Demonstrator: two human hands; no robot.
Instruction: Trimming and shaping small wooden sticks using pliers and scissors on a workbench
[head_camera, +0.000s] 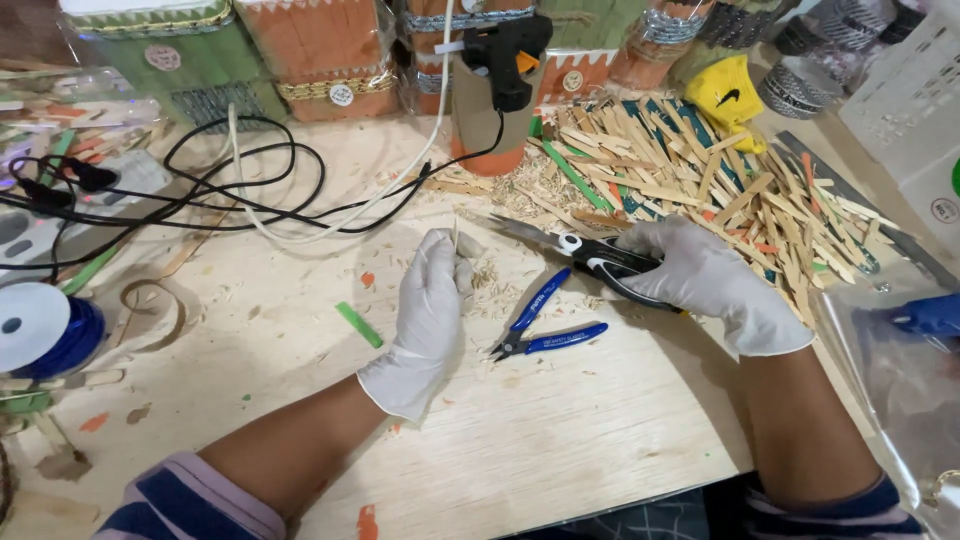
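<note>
Head view: left hand (428, 300) pinches thin wooden stick (456, 236) upright over counter (560, 440); right hand (700, 275) grips black-handled shears (585, 250), blades parted. Seat stick deep between blades, fingers clear. Blue cutters (545, 330) lie between hands.

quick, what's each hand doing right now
Left hand: closed, pinching a thin wooden stick.
Right hand: closed around black-handled shears.
</note>
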